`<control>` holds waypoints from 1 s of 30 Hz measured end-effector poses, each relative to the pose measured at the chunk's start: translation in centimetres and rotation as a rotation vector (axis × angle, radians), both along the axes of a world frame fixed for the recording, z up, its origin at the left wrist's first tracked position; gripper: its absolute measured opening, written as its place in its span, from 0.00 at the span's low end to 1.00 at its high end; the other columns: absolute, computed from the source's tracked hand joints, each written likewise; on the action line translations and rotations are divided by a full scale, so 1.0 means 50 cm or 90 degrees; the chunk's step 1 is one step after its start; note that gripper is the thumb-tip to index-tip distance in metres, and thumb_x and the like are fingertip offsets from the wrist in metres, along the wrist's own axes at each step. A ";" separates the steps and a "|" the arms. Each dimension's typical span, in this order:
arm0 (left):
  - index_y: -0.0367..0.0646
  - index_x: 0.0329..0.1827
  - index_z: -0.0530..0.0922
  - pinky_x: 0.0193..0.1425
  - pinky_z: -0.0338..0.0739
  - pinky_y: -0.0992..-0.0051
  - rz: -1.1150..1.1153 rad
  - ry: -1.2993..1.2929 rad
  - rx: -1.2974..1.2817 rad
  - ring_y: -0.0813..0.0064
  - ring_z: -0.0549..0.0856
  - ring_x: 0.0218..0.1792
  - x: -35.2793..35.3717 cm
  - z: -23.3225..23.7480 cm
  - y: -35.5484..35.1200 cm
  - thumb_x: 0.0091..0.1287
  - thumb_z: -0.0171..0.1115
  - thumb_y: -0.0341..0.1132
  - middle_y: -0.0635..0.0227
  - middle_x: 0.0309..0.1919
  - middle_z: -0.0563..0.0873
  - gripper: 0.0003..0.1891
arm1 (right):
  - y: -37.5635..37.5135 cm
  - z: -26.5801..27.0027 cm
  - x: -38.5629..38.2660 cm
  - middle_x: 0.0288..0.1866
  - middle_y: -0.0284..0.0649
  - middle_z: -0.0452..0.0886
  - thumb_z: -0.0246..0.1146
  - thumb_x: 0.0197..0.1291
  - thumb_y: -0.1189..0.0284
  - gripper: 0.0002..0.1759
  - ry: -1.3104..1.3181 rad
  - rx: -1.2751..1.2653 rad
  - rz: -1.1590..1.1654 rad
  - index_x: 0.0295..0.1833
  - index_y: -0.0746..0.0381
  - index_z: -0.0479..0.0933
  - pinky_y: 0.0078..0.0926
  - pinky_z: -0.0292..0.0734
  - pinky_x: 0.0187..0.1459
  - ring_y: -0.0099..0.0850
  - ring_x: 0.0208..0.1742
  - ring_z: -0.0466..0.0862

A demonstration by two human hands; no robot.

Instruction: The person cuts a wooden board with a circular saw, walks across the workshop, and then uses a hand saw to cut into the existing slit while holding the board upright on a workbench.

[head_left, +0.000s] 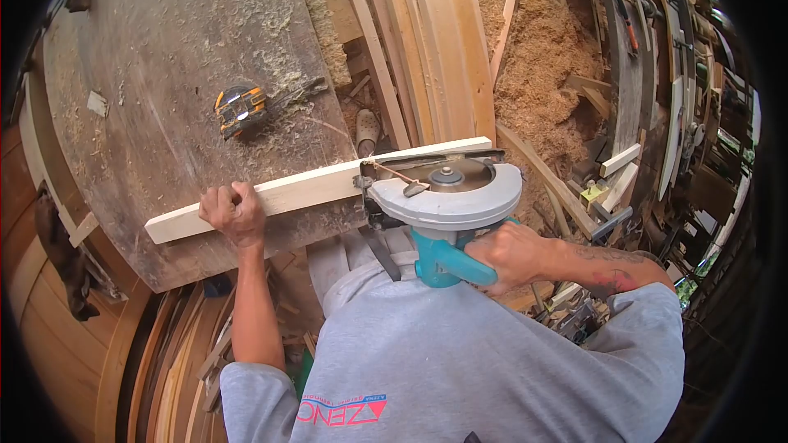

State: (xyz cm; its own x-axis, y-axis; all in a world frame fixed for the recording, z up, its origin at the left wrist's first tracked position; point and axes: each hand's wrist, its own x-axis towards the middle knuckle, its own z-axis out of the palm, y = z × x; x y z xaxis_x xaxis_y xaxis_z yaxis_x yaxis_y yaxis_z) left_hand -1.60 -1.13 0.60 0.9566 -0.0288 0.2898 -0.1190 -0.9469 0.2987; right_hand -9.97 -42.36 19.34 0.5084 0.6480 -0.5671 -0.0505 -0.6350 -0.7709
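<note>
A pale wooden plank (304, 189) lies across the edge of a worn, dusty workbench (164, 57), its right end hanging past the bench. My left hand (234, 213) is closed over the plank near its left end, pressing it onto the bench. My right hand (515, 254) grips the teal handle of a circular saw (447, 193). The saw's grey guard and round blade sit on the plank's overhanging right part, close to the bench edge.
A yellow and black tape measure (240, 109) lies on the bench beyond the plank. Long boards (435, 41) lean beyond the saw, beside a sawdust heap (546, 49). Offcuts (617, 162) and timber clutter the right side. Curved wooden strips (176, 361) stand at lower left.
</note>
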 end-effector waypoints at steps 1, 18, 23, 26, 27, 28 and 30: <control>0.46 0.20 0.69 0.47 0.68 0.63 0.001 -0.001 -0.001 0.62 0.74 0.30 -0.001 0.000 0.000 0.57 0.64 0.25 0.67 0.22 0.72 0.12 | -0.001 0.001 0.000 0.21 0.47 0.80 0.68 0.44 0.70 0.11 0.002 -0.004 0.003 0.30 0.62 0.73 0.47 0.80 0.27 0.51 0.23 0.83; 0.46 0.18 0.69 0.46 0.68 0.63 -0.008 -0.015 -0.007 0.62 0.74 0.29 0.002 0.000 0.002 0.55 0.65 0.27 0.67 0.22 0.72 0.13 | -0.002 -0.001 0.004 0.21 0.46 0.80 0.68 0.45 0.71 0.11 -0.007 0.002 -0.001 0.29 0.62 0.72 0.45 0.79 0.26 0.50 0.22 0.82; 0.44 0.21 0.67 0.44 0.68 0.60 -0.019 -0.011 -0.009 0.61 0.74 0.30 0.003 0.008 -0.002 0.59 0.64 0.26 0.66 0.23 0.72 0.14 | -0.003 -0.001 0.007 0.20 0.46 0.79 0.68 0.46 0.72 0.10 -0.015 0.012 -0.006 0.28 0.62 0.72 0.45 0.78 0.25 0.49 0.21 0.82; 0.44 0.21 0.67 0.43 0.67 0.60 -0.018 -0.011 -0.009 0.61 0.74 0.30 0.004 0.007 -0.002 0.58 0.64 0.26 0.65 0.22 0.72 0.14 | -0.004 -0.003 0.006 0.20 0.46 0.79 0.68 0.46 0.72 0.10 -0.013 0.014 -0.005 0.28 0.62 0.72 0.45 0.78 0.25 0.49 0.21 0.82; 0.44 0.21 0.67 0.43 0.67 0.60 -0.017 -0.011 -0.008 0.61 0.74 0.30 0.005 0.007 -0.001 0.58 0.64 0.26 0.65 0.22 0.72 0.14 | -0.005 -0.004 0.006 0.19 0.45 0.78 0.68 0.46 0.72 0.10 -0.011 0.017 -0.007 0.28 0.62 0.72 0.45 0.78 0.25 0.49 0.21 0.81; 0.44 0.20 0.67 0.43 0.67 0.60 -0.020 -0.013 -0.012 0.61 0.74 0.30 0.005 0.007 -0.001 0.58 0.64 0.26 0.65 0.22 0.72 0.14 | -0.005 -0.005 0.006 0.19 0.45 0.78 0.68 0.47 0.72 0.10 -0.010 0.019 -0.009 0.28 0.62 0.72 0.45 0.78 0.24 0.49 0.21 0.81; 0.44 0.20 0.67 0.42 0.67 0.60 -0.022 -0.016 -0.015 0.61 0.74 0.30 0.005 0.008 -0.001 0.58 0.64 0.26 0.65 0.22 0.72 0.14 | -0.006 -0.004 0.005 0.19 0.45 0.78 0.68 0.47 0.72 0.10 -0.008 0.020 -0.009 0.28 0.62 0.72 0.45 0.78 0.25 0.49 0.21 0.81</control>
State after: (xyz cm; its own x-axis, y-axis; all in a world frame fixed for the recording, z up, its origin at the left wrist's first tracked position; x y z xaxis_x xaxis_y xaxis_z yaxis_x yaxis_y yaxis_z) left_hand -1.35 -1.20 1.01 0.9476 -0.0550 0.3146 -0.1599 -0.9345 0.3182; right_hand -9.71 -42.66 19.14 0.5244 0.6581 -0.5403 -0.0501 -0.6096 -0.7911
